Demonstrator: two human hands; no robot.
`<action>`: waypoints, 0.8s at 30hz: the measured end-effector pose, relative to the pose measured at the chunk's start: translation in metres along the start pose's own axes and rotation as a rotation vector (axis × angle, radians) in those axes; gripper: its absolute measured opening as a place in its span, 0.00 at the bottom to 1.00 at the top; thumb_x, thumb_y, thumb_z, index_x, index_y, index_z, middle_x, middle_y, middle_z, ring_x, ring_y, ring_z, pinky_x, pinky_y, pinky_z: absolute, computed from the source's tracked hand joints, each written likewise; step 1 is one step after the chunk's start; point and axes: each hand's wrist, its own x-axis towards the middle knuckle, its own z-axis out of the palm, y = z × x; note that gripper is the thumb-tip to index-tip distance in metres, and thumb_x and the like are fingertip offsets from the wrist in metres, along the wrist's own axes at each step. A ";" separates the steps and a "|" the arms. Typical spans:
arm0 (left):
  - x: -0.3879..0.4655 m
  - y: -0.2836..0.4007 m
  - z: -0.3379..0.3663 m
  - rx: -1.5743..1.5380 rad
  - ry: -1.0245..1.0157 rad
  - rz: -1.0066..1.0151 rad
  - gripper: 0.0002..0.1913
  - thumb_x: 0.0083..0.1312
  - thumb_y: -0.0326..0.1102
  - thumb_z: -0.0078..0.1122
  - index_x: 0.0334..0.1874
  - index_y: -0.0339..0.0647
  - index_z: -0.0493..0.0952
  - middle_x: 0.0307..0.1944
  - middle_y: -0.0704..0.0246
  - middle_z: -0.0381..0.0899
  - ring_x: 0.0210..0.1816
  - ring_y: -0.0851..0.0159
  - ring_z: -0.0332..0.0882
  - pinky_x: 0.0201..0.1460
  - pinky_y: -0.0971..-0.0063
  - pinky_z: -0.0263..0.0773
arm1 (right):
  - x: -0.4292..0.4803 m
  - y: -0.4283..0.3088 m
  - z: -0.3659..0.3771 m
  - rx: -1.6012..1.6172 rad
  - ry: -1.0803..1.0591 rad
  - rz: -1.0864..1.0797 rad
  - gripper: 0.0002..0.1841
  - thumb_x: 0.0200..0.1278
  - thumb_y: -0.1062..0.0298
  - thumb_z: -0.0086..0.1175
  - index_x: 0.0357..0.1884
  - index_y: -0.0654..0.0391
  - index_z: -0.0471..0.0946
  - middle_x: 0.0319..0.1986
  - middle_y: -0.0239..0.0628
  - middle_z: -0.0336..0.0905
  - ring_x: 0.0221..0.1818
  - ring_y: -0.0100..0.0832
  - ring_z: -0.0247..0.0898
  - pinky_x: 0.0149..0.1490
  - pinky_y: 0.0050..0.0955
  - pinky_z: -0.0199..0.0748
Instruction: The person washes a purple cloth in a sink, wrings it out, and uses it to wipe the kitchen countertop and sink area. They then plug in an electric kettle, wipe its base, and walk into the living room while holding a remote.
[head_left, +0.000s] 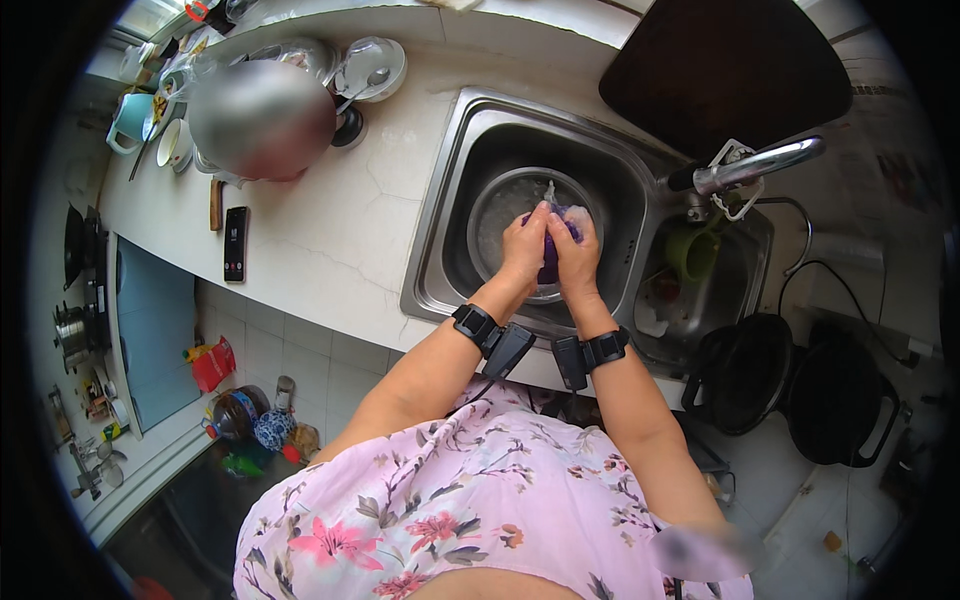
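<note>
Both hands meet above a round metal basin (487, 217) that stands in the larger bowl of a stainless steel sink (450, 259). Cloudy water or suds show inside the basin. My left hand (525, 244) and my right hand (579, 247) are closed together around a wet purple cloth or net-like item (550, 262); which, I cannot tell. Whitish suds or a pale piece of it show at the fingertips. Much of the item is hidden by the hands. A black strap with a small device sits on each wrist.
A chrome faucet (757, 166) reaches over the right side. The smaller sink bowl holds a green cup (691, 253). Black pans (840, 401) lie at the right. On the counter at left are a phone (236, 244), a cleaver-like wooden handle (216, 205) and stacked bowls (371, 69).
</note>
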 end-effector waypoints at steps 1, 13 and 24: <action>0.003 -0.004 -0.004 0.079 0.012 0.024 0.23 0.71 0.53 0.56 0.43 0.35 0.81 0.36 0.67 0.82 0.35 0.68 0.78 0.41 0.73 0.73 | 0.001 0.008 -0.003 0.057 -0.051 0.136 0.15 0.64 0.55 0.65 0.44 0.54 0.77 0.38 0.30 0.76 0.44 0.25 0.71 0.51 0.24 0.69; 0.028 -0.053 -0.078 0.728 -0.023 -0.045 0.29 0.67 0.59 0.55 0.43 0.31 0.82 0.40 0.49 0.85 0.45 0.49 0.83 0.50 0.62 0.73 | 0.098 0.097 -0.019 -1.336 -0.401 -0.149 0.23 0.64 0.68 0.55 0.62 0.49 0.75 0.62 0.43 0.73 0.65 0.49 0.66 0.68 0.42 0.66; 0.027 -0.055 -0.085 0.612 -0.101 -0.135 0.28 0.67 0.57 0.59 0.43 0.31 0.82 0.38 0.57 0.85 0.39 0.61 0.82 0.46 0.69 0.73 | 0.028 -0.006 -0.064 -0.547 -0.184 0.011 0.16 0.61 0.64 0.62 0.49 0.58 0.80 0.42 0.41 0.84 0.45 0.35 0.81 0.51 0.31 0.76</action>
